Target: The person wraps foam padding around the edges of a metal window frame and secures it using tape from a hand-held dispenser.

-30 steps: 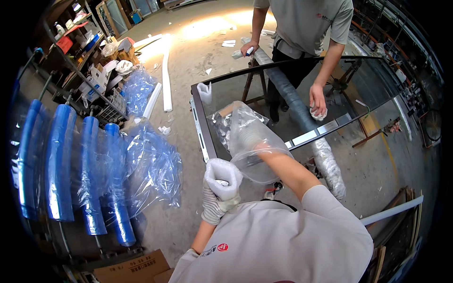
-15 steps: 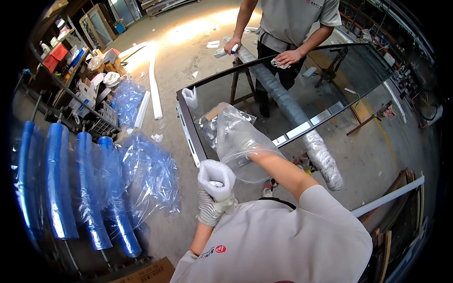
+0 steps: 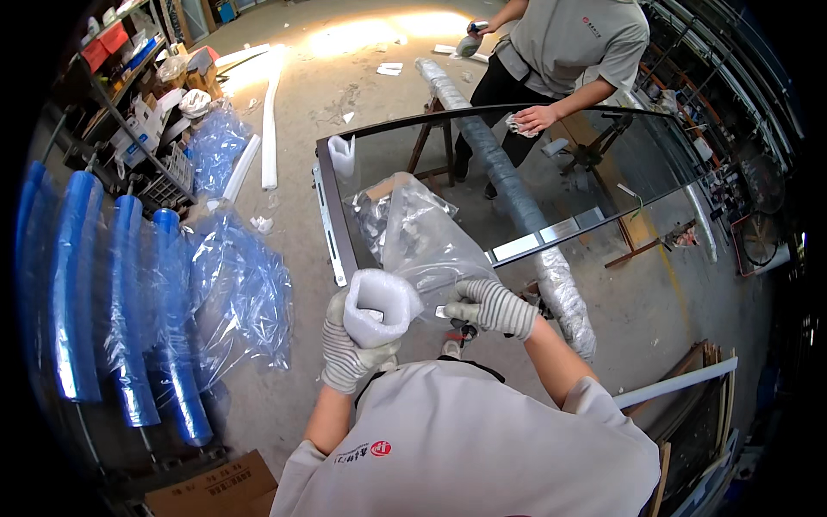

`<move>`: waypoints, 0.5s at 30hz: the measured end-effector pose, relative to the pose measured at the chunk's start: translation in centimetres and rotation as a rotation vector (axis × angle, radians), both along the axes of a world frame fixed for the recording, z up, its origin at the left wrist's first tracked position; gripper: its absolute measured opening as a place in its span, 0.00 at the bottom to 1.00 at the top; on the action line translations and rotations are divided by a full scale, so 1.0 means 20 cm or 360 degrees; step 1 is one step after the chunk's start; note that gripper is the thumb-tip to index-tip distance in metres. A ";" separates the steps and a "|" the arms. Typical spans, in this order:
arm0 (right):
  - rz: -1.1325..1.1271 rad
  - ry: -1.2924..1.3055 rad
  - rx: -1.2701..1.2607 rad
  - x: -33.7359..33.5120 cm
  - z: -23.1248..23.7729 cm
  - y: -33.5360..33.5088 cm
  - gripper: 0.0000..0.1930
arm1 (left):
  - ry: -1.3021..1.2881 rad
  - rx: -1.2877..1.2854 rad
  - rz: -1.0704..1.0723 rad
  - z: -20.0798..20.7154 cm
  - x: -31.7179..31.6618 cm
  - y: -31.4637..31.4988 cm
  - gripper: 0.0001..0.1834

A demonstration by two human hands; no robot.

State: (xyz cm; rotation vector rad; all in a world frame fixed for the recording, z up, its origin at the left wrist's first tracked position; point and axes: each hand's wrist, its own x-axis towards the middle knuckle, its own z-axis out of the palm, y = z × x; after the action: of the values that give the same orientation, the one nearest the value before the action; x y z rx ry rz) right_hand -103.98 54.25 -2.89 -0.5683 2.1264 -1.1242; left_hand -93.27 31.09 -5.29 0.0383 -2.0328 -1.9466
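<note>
My left hand [image 3: 345, 358], in a striped grey-white work glove, is closed around a rolled piece of white foam [image 3: 405, 306]. Inside the roll's open top lies something small and shiny that I cannot identify. With its fingertips pinched, my right hand [image 3: 498, 307], gloved alike, holds a small flat silvery piece [image 3: 443, 312] just right of the foam. Beyond both hands, a clear plastic bag [image 3: 418, 233] with small packets and brown cardboard in it lies on a dark-framed glass panel [image 3: 343, 228]. Its mouth faces me, close to my right hand.
Across the panel a person [image 3: 573, 43] presses a cloth on the glass and holds a spray bottle [image 3: 471, 40]. A wrapped roll [image 3: 564, 297] passes beneath the panel. Blue film rolls [image 3: 77, 284] stand at left; a cardboard box [image 3: 211, 487] sits lower left. White foam corner [image 3: 342, 155].
My right hand has come out of the plastic bag, now with a small silvery piece. My left hand and the foam shifted slightly left. The other person's bottle hand lifted away from the panel.
</note>
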 end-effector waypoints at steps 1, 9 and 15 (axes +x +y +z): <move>-0.0020 -0.0123 -0.0069 0.05 0.11 0.03 0.11 | -0.0007 -0.0110 -0.0009 -0.02 -0.03 -0.01 0.46; 0.0044 0.0966 -0.0093 0.19 0.58 -0.36 0.09 | 0.0290 -0.0819 0.0171 -0.09 0.01 -0.12 0.53; 0.0045 0.0978 -0.0161 0.27 0.54 -0.51 0.11 | 0.0338 -0.0833 0.0186 -0.12 0.10 -0.20 0.56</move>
State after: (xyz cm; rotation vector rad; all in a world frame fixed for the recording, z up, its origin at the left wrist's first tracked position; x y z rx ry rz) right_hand -98.66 44.03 7.88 -1.1010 2.5642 -1.1453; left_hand -91.23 27.13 -7.63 -0.1600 -2.2637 -1.2433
